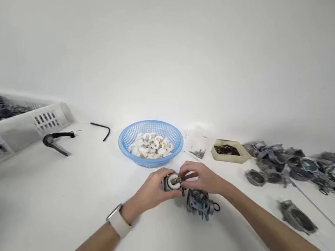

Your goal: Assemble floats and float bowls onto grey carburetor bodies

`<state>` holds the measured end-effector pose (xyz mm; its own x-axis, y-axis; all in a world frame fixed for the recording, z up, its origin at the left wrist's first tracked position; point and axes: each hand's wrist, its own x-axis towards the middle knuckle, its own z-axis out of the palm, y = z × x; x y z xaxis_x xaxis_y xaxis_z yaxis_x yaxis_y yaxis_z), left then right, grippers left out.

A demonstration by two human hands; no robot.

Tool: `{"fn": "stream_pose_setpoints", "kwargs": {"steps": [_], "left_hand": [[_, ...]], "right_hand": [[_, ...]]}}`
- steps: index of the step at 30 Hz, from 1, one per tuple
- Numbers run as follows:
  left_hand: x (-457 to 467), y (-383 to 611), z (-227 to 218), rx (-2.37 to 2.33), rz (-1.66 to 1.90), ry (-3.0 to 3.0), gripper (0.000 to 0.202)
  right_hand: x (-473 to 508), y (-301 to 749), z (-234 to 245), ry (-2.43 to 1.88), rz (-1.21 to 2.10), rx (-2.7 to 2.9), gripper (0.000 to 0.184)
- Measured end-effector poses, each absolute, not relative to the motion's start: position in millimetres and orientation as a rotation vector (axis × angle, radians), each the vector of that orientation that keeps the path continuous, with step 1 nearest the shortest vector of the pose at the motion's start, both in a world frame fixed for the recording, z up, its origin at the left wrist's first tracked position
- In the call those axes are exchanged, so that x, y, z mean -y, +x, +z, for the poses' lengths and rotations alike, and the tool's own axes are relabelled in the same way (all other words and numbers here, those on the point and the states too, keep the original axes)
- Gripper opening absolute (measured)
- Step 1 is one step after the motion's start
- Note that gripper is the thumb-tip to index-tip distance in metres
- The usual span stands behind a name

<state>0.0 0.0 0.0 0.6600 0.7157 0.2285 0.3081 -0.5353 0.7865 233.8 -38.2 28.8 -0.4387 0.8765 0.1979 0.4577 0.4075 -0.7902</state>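
Observation:
My left hand (155, 190), with a pale watch band on its wrist, is closed around a metal carburetor (166, 182) on the white table. A white C-shaped float (173, 182) sits in the carburetor's upturned side, near a small brass-coloured part. My right hand (202, 177) is closed in a pinch at the carburetor's right edge, by the open end of the float. What its fingertips hold, if anything, is too small to make out. Just below the right hand lies a second carburetor (198, 202), with a black ring (216, 206) at its right end.
A blue basket (121, 146) of white floats stands behind my hands. Right of it are a plastic bag (196, 142) of small pins and a tray (240, 151) of dark parts. Several carburetors (272, 164) lie at right. White crates (16, 136), a black tool (52, 139) and a hex key (106, 130) are left.

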Motion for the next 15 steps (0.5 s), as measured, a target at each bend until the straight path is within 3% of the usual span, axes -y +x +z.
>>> {"fn": "stream_pose_setpoints", "kwargs": {"steps": [5, 15], "left_hand": [[4.1, 4.9, 0.5, -0.735, 0.655, 2.152, 0.039], [6.7, 0.8, 10.9, -0.737, 0.657, 2.066, 0.039]], "right_hand": [[44.4, 232.5, 34.9, -1.108, 0.886, 2.091, 0.015], [50.3, 222.4, 42.5, -1.137, 0.858, 2.039, 0.015]]}}
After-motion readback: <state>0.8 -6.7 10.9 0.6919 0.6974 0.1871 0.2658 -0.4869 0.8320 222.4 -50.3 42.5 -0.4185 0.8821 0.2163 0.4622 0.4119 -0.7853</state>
